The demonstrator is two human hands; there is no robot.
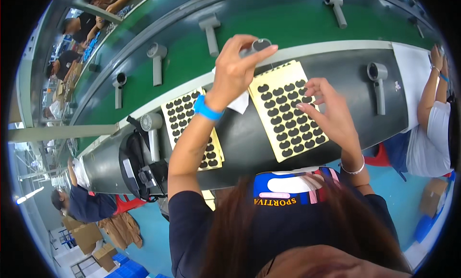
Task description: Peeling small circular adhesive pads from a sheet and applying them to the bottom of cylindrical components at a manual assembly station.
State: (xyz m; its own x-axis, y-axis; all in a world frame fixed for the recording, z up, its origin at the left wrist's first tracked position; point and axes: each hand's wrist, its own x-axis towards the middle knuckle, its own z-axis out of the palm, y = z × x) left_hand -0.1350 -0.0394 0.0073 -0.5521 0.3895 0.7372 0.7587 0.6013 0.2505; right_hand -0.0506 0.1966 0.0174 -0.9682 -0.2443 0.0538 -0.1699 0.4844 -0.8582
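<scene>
My left hand (234, 69), with a blue band at its wrist, is closed around a grey handheld fan (261, 44). The fan's round, dark-faced end sticks out past my fingers; the rest is hidden or blurred. Below it on the dark table lies a pale yellow sheet (269, 129) with rows of black notched-oval stickers (288, 116). Over the right side of that sheet hovers my right hand (331, 112), thumb and fingers apart, with nothing visible between them. A second sticker sheet (169, 106) lies to the left, partly behind my left forearm.
Along the green conveyor (278, 25) lie several grey fans, such as one fan (157, 64). Another fan (379, 88) rests on the table's right. A fan (152, 134) stands left beside a black bag (132, 162). Co-workers sit at both sides.
</scene>
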